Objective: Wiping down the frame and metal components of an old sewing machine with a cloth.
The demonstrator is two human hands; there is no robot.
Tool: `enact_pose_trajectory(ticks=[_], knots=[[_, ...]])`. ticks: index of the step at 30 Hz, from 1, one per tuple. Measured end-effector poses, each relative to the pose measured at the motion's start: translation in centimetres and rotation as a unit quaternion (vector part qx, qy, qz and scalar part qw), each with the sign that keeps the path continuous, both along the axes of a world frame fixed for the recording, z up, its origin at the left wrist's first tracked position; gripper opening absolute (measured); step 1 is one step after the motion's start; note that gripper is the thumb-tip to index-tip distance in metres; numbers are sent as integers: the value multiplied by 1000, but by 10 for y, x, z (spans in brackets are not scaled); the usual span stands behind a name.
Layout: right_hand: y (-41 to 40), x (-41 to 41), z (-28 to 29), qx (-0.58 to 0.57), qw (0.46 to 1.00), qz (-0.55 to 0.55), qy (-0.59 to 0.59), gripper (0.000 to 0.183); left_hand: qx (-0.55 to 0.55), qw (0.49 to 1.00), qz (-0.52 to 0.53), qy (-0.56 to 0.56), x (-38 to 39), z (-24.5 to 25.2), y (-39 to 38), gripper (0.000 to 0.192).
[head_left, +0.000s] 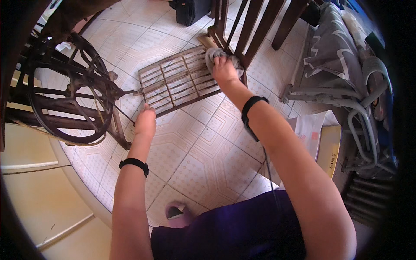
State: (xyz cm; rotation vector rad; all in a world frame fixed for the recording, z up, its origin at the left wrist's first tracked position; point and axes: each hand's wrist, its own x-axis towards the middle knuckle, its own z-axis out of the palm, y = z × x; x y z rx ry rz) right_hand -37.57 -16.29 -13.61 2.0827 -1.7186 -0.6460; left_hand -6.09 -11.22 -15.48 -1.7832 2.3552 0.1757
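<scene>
A grey cloth (211,58) lies bunched under my right hand (225,71), pressed on the far right end of a slatted metal treadle (167,86). Brownish dirt or rust shows along its bars. My left hand (146,122) grips the near left corner of the treadle, beside a thin rod; the fingertips are partly hidden. Left of that hand stands a dark spoked flywheel (107,97) on a cast-metal frame, apparently a treadle sewing machine stand. Each of my wrists wears a black band.
Dark upright slats (252,31) rise beside the treadle's right end. To the right are a folded grey metal frame (334,100) with patterned fabric and a white paper bag (308,130). Cream cabinet panels (42,198) line the lower left. A black case (193,13) stands on the tiled floor.
</scene>
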Motion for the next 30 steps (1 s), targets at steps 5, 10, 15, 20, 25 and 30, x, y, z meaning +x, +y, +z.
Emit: enact_pose_trajectory(ticks=[5,10,15,20,25,30], knots=[[17,2,17,47,899,-221,-376,28,-48,999,-14,15,9,-7,4,15],[68,-4,62,-6,861,-213,-461,36,-39,999,4,23,3,-6,3,17],[98,-1,61,-6,659,-211,-722,46,-111,992,-13,49,-15,14,16,29],[101,10,65,205,107,-302,-925,48,200,720,247,616,-96,59,27,45],[105,24,71,340,60,-230,-910,40,352,519,230,744,-118,78,28,41],[77,-7,34,60,382,-242,-890,29,345,404,376,759,-100,53,4,31]])
